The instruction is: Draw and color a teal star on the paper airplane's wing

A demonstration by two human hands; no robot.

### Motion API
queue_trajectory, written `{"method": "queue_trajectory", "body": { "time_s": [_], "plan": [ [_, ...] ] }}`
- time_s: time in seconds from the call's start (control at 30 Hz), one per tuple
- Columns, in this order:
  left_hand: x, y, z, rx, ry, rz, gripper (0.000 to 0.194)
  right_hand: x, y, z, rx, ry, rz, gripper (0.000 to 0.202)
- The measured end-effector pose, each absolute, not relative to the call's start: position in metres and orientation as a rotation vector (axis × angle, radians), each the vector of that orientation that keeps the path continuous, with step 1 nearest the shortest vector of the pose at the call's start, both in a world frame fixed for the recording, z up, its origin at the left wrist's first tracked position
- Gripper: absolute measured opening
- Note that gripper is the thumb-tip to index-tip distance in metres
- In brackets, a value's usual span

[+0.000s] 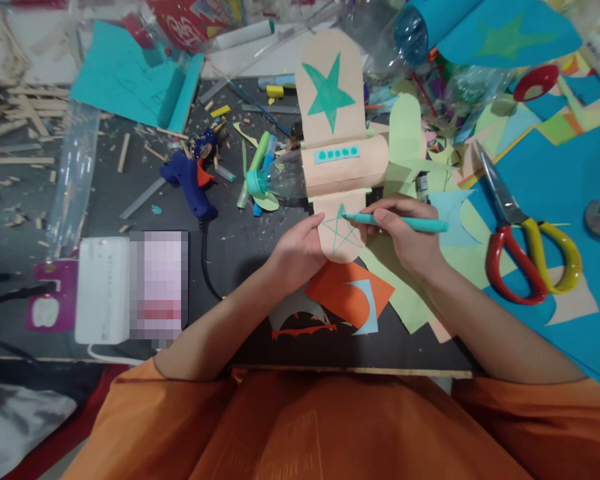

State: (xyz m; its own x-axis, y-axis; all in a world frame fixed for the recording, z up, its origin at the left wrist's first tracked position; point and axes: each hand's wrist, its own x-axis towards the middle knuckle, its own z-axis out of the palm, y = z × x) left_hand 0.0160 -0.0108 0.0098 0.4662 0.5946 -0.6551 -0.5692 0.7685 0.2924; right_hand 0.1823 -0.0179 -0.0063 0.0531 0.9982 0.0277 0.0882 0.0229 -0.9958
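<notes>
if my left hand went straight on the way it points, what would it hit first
The lower wing, which your left hand is touching; beyond the thumb, probably the marker, though depth is unclear.

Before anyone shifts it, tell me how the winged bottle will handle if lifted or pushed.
The winged bottle is probably light for its size, since its clear neck looks empty. Its flat wings seem thin and could bend if gripped. Spreading to both sides, they should keep it from rolling.
</notes>
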Motion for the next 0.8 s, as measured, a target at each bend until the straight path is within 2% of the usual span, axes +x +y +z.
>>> {"method": "queue_trajectory", "body": {
  "time_s": [0.8],
  "plan": [
    [0.0133, -0.0137, 0.0029, 0.103, 0.775, 0.715, 0.053, 0.1824, -0.0193, -0.0029, -1.317, -1.284, 1.098, 0.011]
  ]
}}
